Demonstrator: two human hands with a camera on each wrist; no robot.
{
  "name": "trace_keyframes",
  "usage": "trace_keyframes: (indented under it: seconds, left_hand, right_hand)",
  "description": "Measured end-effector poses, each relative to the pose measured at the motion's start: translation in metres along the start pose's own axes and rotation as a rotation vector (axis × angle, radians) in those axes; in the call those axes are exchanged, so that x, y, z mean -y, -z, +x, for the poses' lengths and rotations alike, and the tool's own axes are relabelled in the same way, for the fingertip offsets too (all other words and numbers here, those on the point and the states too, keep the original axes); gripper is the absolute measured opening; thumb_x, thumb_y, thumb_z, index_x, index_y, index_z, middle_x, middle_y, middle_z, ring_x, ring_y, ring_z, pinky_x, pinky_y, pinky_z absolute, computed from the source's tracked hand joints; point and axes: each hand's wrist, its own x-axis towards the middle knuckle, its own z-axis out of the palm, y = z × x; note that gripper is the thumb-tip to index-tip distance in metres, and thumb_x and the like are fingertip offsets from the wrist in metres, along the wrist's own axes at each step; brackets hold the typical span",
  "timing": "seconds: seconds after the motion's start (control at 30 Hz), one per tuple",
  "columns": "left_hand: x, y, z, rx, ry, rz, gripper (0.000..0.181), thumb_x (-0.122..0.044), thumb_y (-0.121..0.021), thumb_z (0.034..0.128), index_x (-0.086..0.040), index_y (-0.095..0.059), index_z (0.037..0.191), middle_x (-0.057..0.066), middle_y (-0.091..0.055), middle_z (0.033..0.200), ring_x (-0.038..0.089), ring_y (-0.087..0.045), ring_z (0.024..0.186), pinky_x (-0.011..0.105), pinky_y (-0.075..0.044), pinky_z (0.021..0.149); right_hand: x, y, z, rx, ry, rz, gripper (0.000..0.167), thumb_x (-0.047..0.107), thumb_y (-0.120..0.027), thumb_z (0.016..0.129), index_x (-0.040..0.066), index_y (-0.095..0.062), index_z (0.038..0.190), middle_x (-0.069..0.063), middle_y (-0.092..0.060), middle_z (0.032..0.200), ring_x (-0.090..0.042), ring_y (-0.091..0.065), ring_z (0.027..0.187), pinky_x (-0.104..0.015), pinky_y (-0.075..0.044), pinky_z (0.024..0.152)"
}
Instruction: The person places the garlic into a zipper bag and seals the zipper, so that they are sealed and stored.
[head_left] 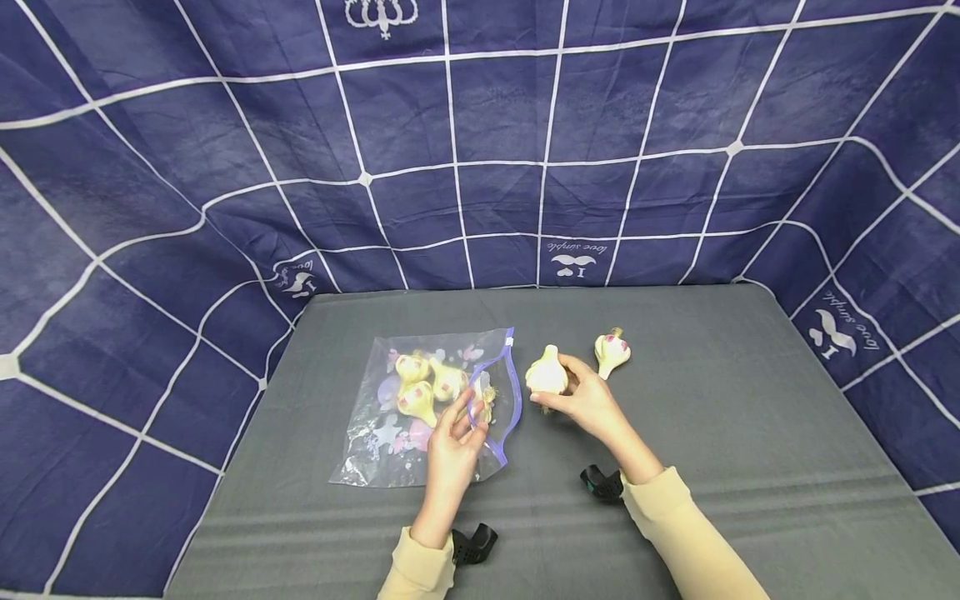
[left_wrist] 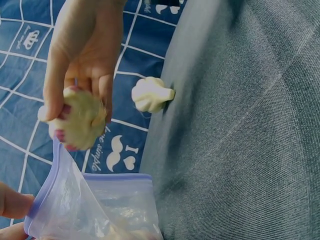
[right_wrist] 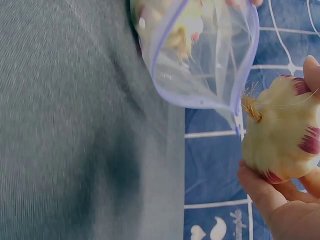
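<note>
A clear zip bag with a purple zip edge and printed shapes lies on the grey surface, several garlic bulbs inside it. At its mouth, my left hand pinches the purple edge, which stands parted in the right wrist view. My right hand grips a garlic bulb just right of the opening. That bulb shows purple patches, and its roots point toward the bag mouth in the right wrist view. Another garlic bulb lies loose beyond my right hand.
The grey cloth surface reaches out to the right of my right hand. Blue cloth with white grid lines hangs along the back and both sides. Black wrist devices sit at both sleeves.
</note>
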Motion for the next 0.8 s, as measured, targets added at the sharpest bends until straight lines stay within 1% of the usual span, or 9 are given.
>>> trace_keyframes:
  seconds: [0.1, 0.2, 0.27, 0.33, 0.43, 0.6, 0.7, 0.8]
  left_hand:
    - [0.000, 0.000, 0.000, 0.004, -0.001, 0.005, 0.054, 0.012, -0.061, 0.0844, 0.005, -0.052, 0.137, 0.024, -0.049, 0.144, 0.040, -0.059, 0.123, 0.029, -0.056, 0.096]
    - [0.000, 0.000, 0.000, 0.004, -0.007, 0.010, 0.053, 0.012, -0.061, 0.0843, 0.006, -0.052, 0.136, 0.025, -0.049, 0.144, 0.041, -0.059, 0.122, 0.030, -0.056, 0.096]
    - [0.000, 0.000, 0.000, 0.005, -0.009, 0.012, 0.053, 0.012, -0.061, 0.0843, 0.006, -0.052, 0.136, 0.025, -0.049, 0.144, 0.041, -0.059, 0.122, 0.030, -0.056, 0.096]
    - [0.000, 0.000, 0.000, 0.006, -0.008, 0.013, 0.053, 0.012, -0.061, 0.0843, 0.006, -0.052, 0.136, 0.025, -0.049, 0.144, 0.041, -0.059, 0.122, 0.030, -0.056, 0.096]
    - [0.000, 0.000, 0.000, 0.008, -0.002, 0.012, 0.054, 0.012, -0.061, 0.0845, 0.005, -0.051, 0.137, 0.025, -0.048, 0.144, 0.040, -0.059, 0.123, 0.030, -0.056, 0.096]
    - [0.000, 0.000, -0.001, 0.011, -0.005, 0.010, 0.054, 0.013, -0.060, 0.0841, 0.006, -0.051, 0.137, 0.025, -0.048, 0.144, 0.041, -0.058, 0.123, 0.030, -0.056, 0.096]
    - [0.000, 0.000, -0.001, 0.012, -0.011, 0.008, 0.054, 0.013, -0.060, 0.0841, 0.006, -0.051, 0.137, 0.025, -0.048, 0.144, 0.041, -0.058, 0.123, 0.030, -0.056, 0.096]
    - [0.000, 0.000, -0.001, 0.013, -0.013, 0.005, 0.054, 0.013, -0.060, 0.0841, 0.006, -0.051, 0.137, 0.025, -0.048, 0.144, 0.040, -0.058, 0.123, 0.030, -0.056, 0.096]
  right_hand:
    - [0.003, -0.007, 0.001, -0.002, 0.016, -0.016, 0.077, 0.021, -0.085, 0.075, -0.001, -0.049, 0.139, -0.018, -0.061, 0.128, -0.030, -0.063, 0.116, -0.036, -0.056, 0.094]
    - [0.005, -0.013, 0.001, 0.002, 0.041, -0.026, 0.075, 0.021, -0.085, 0.075, -0.001, -0.051, 0.138, -0.018, -0.061, 0.127, -0.030, -0.065, 0.112, -0.031, -0.057, 0.088]
    - [0.006, -0.017, 0.002, 0.008, 0.049, -0.011, 0.074, 0.020, -0.086, 0.074, -0.001, -0.051, 0.137, -0.018, -0.061, 0.126, -0.030, -0.065, 0.111, -0.028, -0.057, 0.085]
    - [0.006, -0.021, 0.004, 0.015, 0.051, 0.005, 0.074, 0.019, -0.085, 0.075, -0.001, -0.051, 0.136, -0.018, -0.061, 0.125, -0.030, -0.066, 0.111, -0.026, -0.057, 0.084]
    - [0.006, -0.027, 0.006, 0.028, 0.047, 0.030, 0.075, 0.019, -0.086, 0.075, -0.001, -0.050, 0.137, -0.018, -0.061, 0.126, -0.030, -0.065, 0.113, -0.029, -0.057, 0.087]
    - [0.006, -0.036, 0.008, 0.047, 0.048, 0.033, 0.078, 0.020, -0.086, 0.075, -0.001, -0.048, 0.139, -0.018, -0.061, 0.128, -0.032, -0.064, 0.115, -0.041, -0.058, 0.094]
    - [0.005, -0.041, 0.009, 0.050, 0.047, 0.021, 0.078, 0.022, -0.085, 0.076, -0.002, -0.048, 0.140, -0.019, -0.061, 0.130, -0.033, -0.065, 0.115, -0.043, -0.057, 0.095]
    - [0.004, -0.045, 0.010, 0.057, 0.042, 0.038, 0.078, 0.021, -0.085, 0.076, -0.003, -0.047, 0.140, -0.021, -0.060, 0.132, -0.033, -0.064, 0.117, -0.042, -0.057, 0.097]
